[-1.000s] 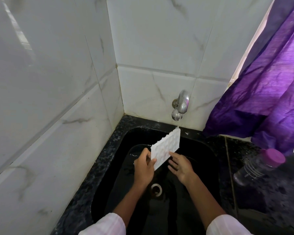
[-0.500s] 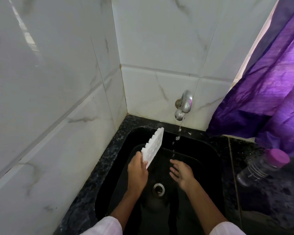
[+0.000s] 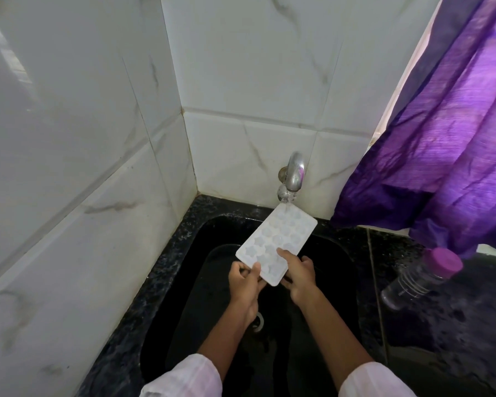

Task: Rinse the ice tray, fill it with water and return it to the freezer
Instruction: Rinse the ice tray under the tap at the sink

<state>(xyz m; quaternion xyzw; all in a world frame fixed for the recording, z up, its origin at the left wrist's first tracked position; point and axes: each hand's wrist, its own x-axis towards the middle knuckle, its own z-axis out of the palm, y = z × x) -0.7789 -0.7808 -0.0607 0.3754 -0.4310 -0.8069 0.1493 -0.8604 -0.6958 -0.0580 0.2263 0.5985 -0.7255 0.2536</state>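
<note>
A white ice tray (image 3: 281,236) with star-shaped cells faces up over the black sink (image 3: 201,253). Its far end sits under the metal tap (image 3: 294,174), and water runs from the tap onto that end. My left hand (image 3: 245,285) grips the tray's near left corner, thumb on top. My right hand (image 3: 299,275) holds the near right edge with fingers over the rim. The tray tilts up toward the tap.
White marble tiles close in the left and back. A purple curtain (image 3: 441,138) hangs at the right. A clear bottle with a purple cap (image 3: 421,277) stands on the dark counter right of the sink. The drain (image 3: 259,322) lies below my left wrist.
The tray was held on edge in my left hand alone, left of the stream. Now it is turned cells-up under the tap, and my right hand has taken hold of it.
</note>
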